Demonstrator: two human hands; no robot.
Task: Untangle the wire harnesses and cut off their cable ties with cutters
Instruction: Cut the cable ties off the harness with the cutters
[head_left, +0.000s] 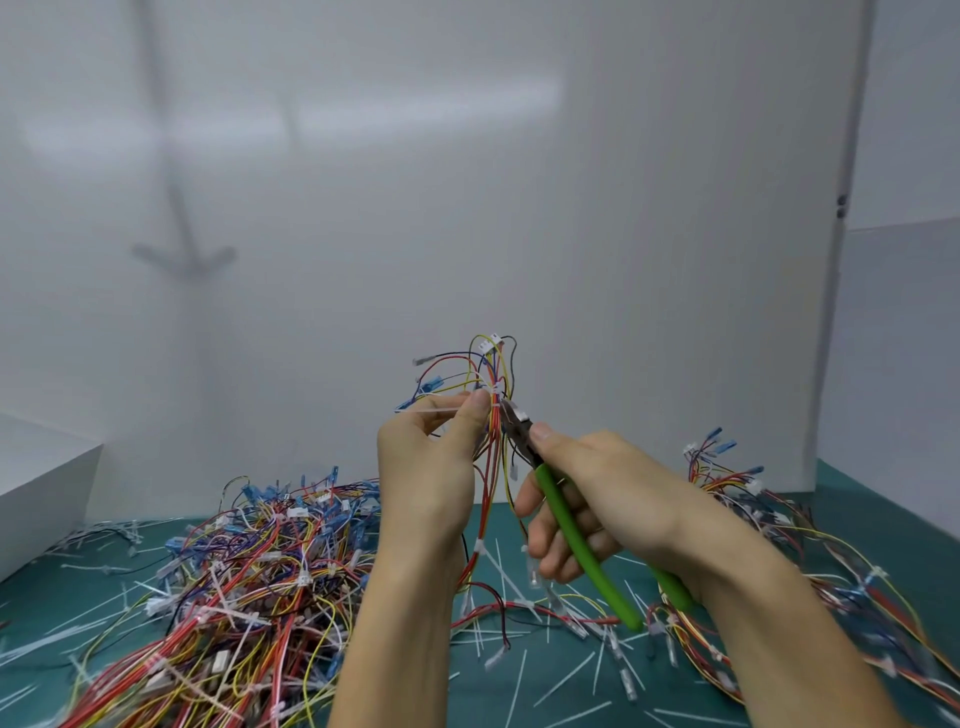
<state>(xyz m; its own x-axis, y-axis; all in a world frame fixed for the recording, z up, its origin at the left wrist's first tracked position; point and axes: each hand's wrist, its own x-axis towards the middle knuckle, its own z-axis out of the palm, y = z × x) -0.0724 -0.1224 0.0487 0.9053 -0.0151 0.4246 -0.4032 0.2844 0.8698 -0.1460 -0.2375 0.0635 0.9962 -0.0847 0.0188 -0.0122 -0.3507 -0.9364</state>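
My left hand (434, 465) holds a wire harness (493, 364) upright above the table, thumb and fingers pinching it just below a white cable tie (493, 391). The tie's loose tail (426, 411) sticks out to the left past my fingers. My right hand (587, 499) grips green-handled cutters (576, 535), whose metal jaws (517, 415) are at the bundle just right of the tie. The harness has red, yellow, blue and black wires with white connectors on top.
A big tangled pile of harnesses (249, 582) lies left on the green mat (571, 691). A smaller pile (753, 509) sits right. Several cut white ties (563, 678) litter the mat. A white box (41, 483) stands far left, white panels (519, 208) behind.
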